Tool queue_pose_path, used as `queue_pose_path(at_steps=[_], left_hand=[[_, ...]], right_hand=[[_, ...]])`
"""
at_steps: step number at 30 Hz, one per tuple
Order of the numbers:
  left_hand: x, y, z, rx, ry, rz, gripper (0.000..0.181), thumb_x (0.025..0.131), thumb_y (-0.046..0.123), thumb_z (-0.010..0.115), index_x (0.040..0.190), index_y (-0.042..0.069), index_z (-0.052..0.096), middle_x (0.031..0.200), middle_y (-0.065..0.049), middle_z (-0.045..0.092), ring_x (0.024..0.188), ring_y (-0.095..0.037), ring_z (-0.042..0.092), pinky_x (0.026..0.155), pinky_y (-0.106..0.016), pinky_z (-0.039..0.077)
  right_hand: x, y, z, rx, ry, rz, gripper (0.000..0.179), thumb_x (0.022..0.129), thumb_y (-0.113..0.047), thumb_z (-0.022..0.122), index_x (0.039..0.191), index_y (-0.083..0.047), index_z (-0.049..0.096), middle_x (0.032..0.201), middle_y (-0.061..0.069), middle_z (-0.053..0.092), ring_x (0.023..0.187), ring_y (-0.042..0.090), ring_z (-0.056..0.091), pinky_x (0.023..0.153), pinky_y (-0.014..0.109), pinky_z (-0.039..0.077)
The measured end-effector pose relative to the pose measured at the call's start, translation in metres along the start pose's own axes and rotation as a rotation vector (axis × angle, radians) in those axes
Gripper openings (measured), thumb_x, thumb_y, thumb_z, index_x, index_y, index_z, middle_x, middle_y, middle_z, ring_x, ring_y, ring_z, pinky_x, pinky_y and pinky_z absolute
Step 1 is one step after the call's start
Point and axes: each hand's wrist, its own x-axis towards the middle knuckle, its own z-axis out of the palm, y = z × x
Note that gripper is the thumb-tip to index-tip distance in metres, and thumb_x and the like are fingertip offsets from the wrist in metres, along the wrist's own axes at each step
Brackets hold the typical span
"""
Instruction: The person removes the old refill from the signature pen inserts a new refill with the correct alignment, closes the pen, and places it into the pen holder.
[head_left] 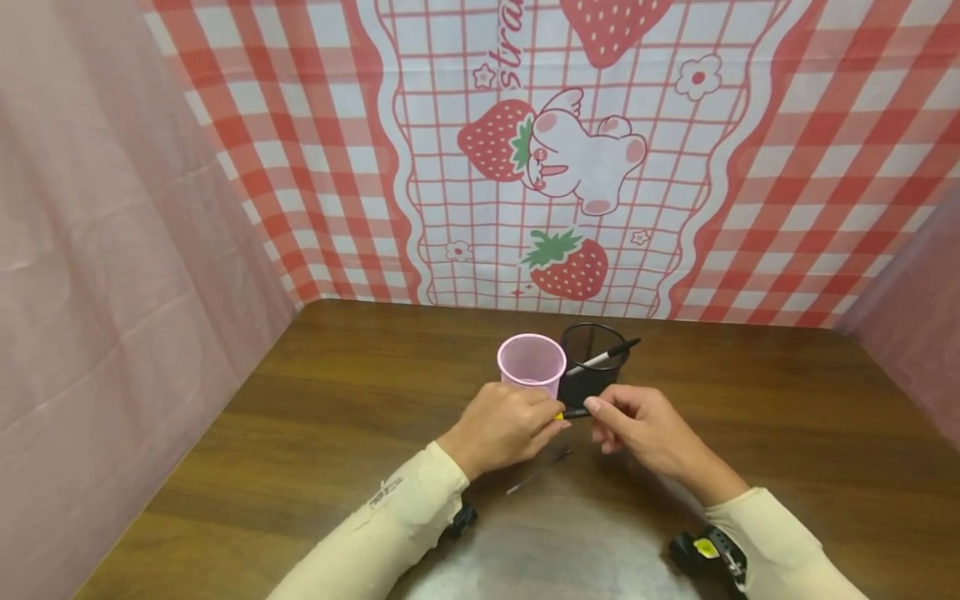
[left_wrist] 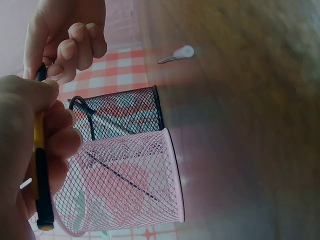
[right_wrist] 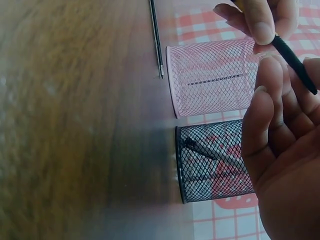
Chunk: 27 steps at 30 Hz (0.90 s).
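Note:
My left hand [head_left: 510, 421] grips a yellow-and-black pen [left_wrist: 41, 170] with fingers curled round its barrel. At the pen's black tapered end, my right hand [head_left: 645, 429] has thumb and fingertips closed on it. On the table below the hands lies a thin pen refill [head_left: 540, 472], dark along its length with a whitish end. Just beyond the left hand stands a pink mesh pen cup [head_left: 531, 360]. Against its right side is a black mesh pen cup [head_left: 588, 383], where a black-and-white pen [head_left: 603, 357] leans with its black end above the rim.
The brown wooden table [head_left: 315, 417] stretches to both sides. Behind its far edge hangs a red-and-white checked cloth [head_left: 337, 167] with strawberry prints. A pale pink curtain [head_left: 112, 250] hangs at the left.

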Motion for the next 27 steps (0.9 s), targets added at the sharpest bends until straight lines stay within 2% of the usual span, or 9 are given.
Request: queue_pose_path(at_steps=[3,8,11,16,18,20,23,27], left_hand=[[0.0013,0.0019,-0.0004,0.001,0.009,0.017,0.014,0.096,0.029,0.067,0.088,0.017,0.067,0.078,0.008,0.066,0.070,-0.009,0.066,0.061,-0.028,0.052],[0.0022,0.0037,-0.0019,0.017,0.022,0.040,0.014,0.095,0.029,0.068,0.088,0.017,0.068,0.076,0.008,0.065,0.069,-0.008,0.065,0.061,-0.027,0.052],[0.0023,0.0037,-0.0027,0.029,0.032,0.044,0.014,0.094,0.030,0.069,0.087,0.017,0.068,0.076,0.008,0.065,0.070,-0.008,0.065,0.061,-0.027,0.052],[0.0027,0.0012,-0.0033,0.036,0.031,0.004,0.016,0.096,0.030,0.067,0.086,0.017,0.066,0.077,0.008,0.065,0.069,-0.011,0.066,0.059,-0.029,0.052],[0.0023,0.0000,-0.0030,0.041,0.027,-0.015,0.016,0.096,0.030,0.066,0.086,0.017,0.066,0.077,0.008,0.065,0.069,-0.011,0.066,0.059,-0.030,0.052],[0.0020,-0.0010,-0.0027,0.044,0.024,-0.030,0.017,0.096,0.030,0.066,0.086,0.017,0.067,0.078,0.007,0.066,0.069,-0.012,0.066,0.059,-0.030,0.052],[0.0014,-0.0017,-0.0023,0.054,0.022,-0.044,0.017,0.096,0.031,0.066,0.086,0.017,0.067,0.081,0.007,0.068,0.071,-0.012,0.068,0.059,-0.030,0.052],[-0.0002,-0.0007,-0.0023,0.063,0.014,-0.059,0.017,0.096,0.032,0.067,0.088,0.017,0.068,0.084,0.007,0.071,0.074,-0.012,0.069,0.061,-0.031,0.054]], right_hand=[[-0.0004,0.0014,-0.0002,-0.007,0.002,0.007,0.032,0.103,-0.013,0.057,0.072,-0.006,0.062,0.062,0.004,0.063,0.050,0.016,0.060,0.048,0.035,0.052],[-0.0006,0.0005,0.0002,-0.013,-0.010,0.089,0.043,0.106,-0.020,0.052,0.072,0.004,0.065,0.056,0.003,0.060,0.046,0.015,0.058,0.046,0.035,0.052],[0.0000,-0.0007,0.0007,-0.026,-0.008,0.122,0.047,0.106,-0.023,0.051,0.072,0.005,0.066,0.055,0.003,0.060,0.045,0.016,0.058,0.045,0.036,0.052],[0.0032,-0.0036,0.0002,-0.044,0.002,0.049,0.029,0.107,-0.019,0.050,0.091,0.000,0.065,0.065,0.004,0.064,0.050,0.019,0.060,0.048,0.035,0.051],[0.0035,-0.0050,-0.0012,-0.026,0.006,0.004,0.017,0.104,-0.014,0.053,0.102,0.000,0.063,0.069,0.009,0.065,0.052,0.020,0.061,0.047,0.036,0.050],[0.0027,-0.0063,-0.0034,0.004,0.008,-0.026,0.012,0.102,-0.009,0.057,0.109,0.000,0.060,0.072,0.014,0.065,0.054,0.021,0.061,0.048,0.036,0.051],[0.0005,-0.0075,-0.0068,0.041,0.003,-0.053,0.016,0.097,-0.002,0.063,0.111,0.001,0.059,0.076,0.021,0.064,0.056,0.021,0.061,0.050,0.036,0.052],[-0.0021,-0.0083,-0.0085,0.038,0.006,-0.050,0.013,0.095,-0.001,0.065,0.108,0.000,0.061,0.079,0.024,0.064,0.059,0.020,0.061,0.054,0.034,0.054]])
